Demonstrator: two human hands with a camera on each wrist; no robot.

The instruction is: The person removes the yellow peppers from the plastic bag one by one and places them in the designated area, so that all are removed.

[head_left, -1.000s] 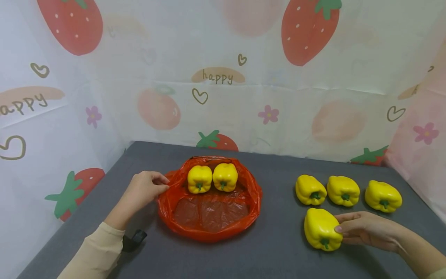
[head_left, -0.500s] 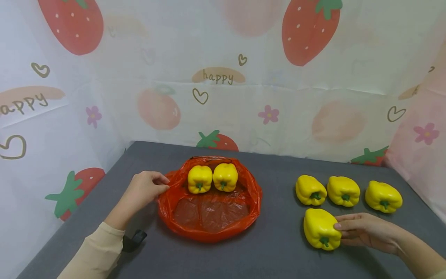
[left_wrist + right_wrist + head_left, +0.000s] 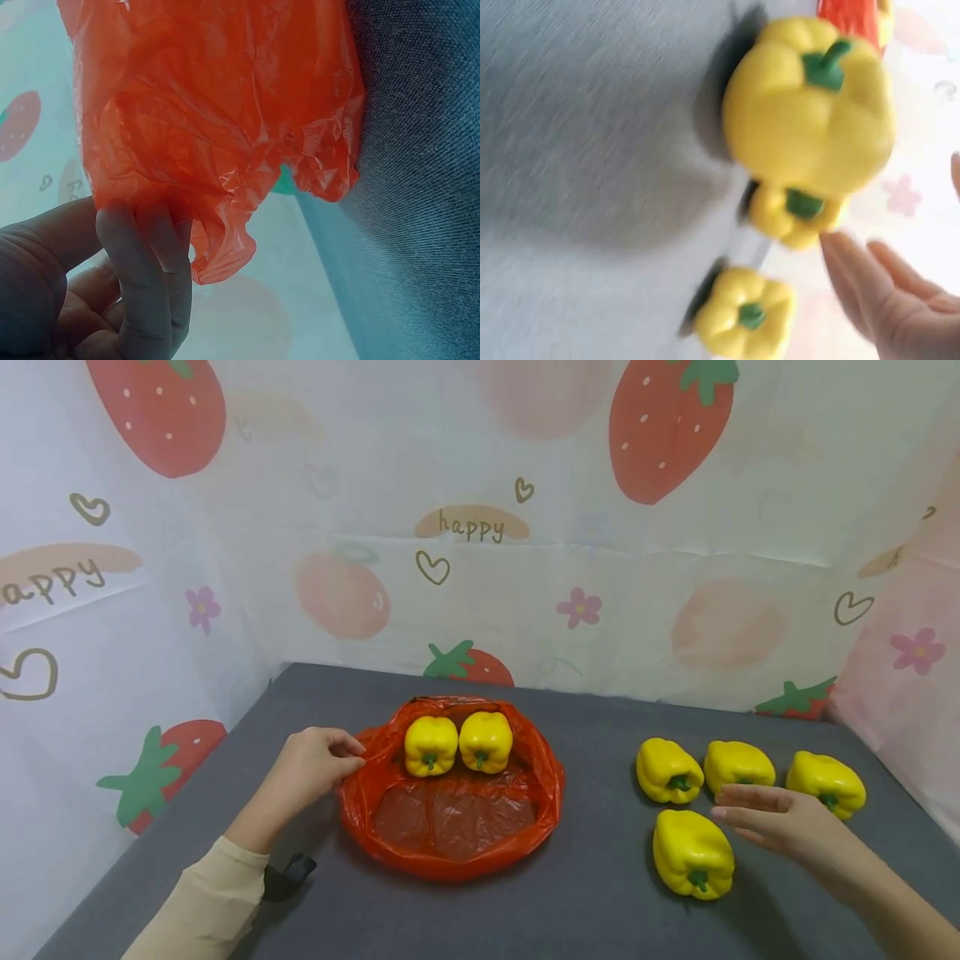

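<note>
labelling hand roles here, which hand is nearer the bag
Left. The left hand pinches the bag at its left edge; the right hand is well off to its right, by the loose peppers.

Head view: middle rear pepper [image 3: 738,762] partly hidden behind right hand [image 3: 783,827], left sleeve [image 3: 198,902] cut by bottom edge; left wrist view: red bag [image 3: 217,82] cut by top edge; right wrist view: near pepper [image 3: 806,120] blurred

left hand [image 3: 317,762] pinches red bag [image 3: 450,867] | right hand [image 3: 789,827] near front pepper [image 3: 690,850]
</note>
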